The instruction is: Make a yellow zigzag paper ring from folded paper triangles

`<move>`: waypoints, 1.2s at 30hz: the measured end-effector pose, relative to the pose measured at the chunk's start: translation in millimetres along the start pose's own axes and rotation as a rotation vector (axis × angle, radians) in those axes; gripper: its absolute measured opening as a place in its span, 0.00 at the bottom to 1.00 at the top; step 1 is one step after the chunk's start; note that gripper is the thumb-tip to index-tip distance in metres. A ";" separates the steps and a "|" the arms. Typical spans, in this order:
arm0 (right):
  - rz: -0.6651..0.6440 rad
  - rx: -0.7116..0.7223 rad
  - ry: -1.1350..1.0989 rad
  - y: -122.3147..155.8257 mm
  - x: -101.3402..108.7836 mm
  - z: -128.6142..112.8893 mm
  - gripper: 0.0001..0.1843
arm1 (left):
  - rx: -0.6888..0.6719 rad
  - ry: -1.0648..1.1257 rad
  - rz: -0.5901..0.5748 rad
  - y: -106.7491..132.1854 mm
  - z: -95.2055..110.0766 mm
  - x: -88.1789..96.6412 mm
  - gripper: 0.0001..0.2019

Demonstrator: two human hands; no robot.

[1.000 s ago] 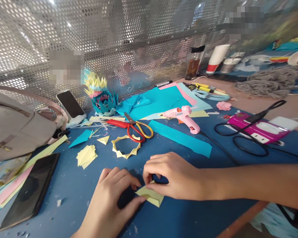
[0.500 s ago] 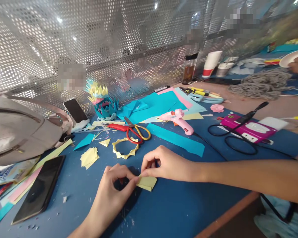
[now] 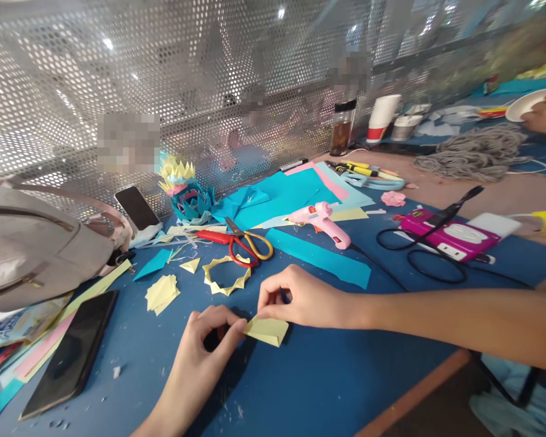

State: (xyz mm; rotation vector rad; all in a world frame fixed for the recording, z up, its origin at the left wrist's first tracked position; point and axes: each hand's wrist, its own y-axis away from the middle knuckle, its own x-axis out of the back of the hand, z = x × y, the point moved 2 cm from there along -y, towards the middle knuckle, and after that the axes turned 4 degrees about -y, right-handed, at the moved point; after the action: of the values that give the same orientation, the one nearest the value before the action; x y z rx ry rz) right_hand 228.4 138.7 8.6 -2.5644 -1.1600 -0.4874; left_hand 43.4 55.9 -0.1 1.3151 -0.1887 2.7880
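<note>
A small folded piece of yellow paper (image 3: 269,331) is held just above the blue table, between my two hands. My left hand (image 3: 213,337) pinches its left end between thumb and fingers. On its upper edge, my right hand (image 3: 289,297) is closed, thumb against forefinger. Beyond my hands lies a ring of yellow folded paper points (image 3: 227,286), with red-and-yellow-handled scissors (image 3: 244,243) touching its far side. To the left are a pile of yellow paper pieces (image 3: 162,294) and a single yellow triangle (image 3: 190,265).
A pink glue gun (image 3: 323,221) lies beyond my right hand, near a blue paper strip (image 3: 318,258). Its cord runs toward a magenta power strip (image 3: 450,237). A phone (image 3: 73,352) and a grey bag (image 3: 40,243) are at left. A blue-and-yellow paper model (image 3: 191,197) stands behind.
My left hand has shifted slightly left along the yellow paper, so more of the paper shows between my hands. The whole view has moved a little.
</note>
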 end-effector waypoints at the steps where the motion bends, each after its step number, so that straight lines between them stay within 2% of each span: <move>1: 0.003 0.005 0.007 0.0 0.6 0.3 0.08 | 0.009 0.000 0.013 0.4 -0.2 0.2 0.16; 12: -0.005 0.003 0.017 2.3 0.0 2.4 0.09 | -0.081 -0.090 0.046 0.4 -1.6 1.0 0.16; 21: -0.018 0.136 0.267 6.7 -5.1 -0.5 0.03 | -0.134 -0.143 0.005 4.5 3.0 0.1 0.14; 23: -0.016 0.110 0.292 7.7 -5.9 -1.3 0.03 | -0.210 -0.178 0.033 7.6 4.0 3.2 0.09; 25: -0.004 0.067 0.313 8.4 -6.3 -2.1 0.02 | -0.341 -0.228 0.117 13.3 4.9 6.1 0.06; 29: 0.015 0.030 0.358 8.5 -8.0 -1.7 0.01 | -0.636 -0.396 0.280 29.2 5.2 -0.6 0.09; 32: 0.011 0.083 0.414 6.9 -9.9 0.7 0.02 | -0.712 -0.505 0.331 35.2 4.0 -12.2 0.15; 36: 0.000 0.129 0.468 5.0 -11.1 4.2 0.04 | -0.729 -0.532 0.341 34.6 2.7 -19.0 0.17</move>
State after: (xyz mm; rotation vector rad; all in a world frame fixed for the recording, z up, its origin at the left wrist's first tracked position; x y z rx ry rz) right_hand 226.2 129.8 -0.3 -2.1753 -0.9829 -0.9190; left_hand 54.1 21.3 -16.1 1.8384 -1.3960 2.1039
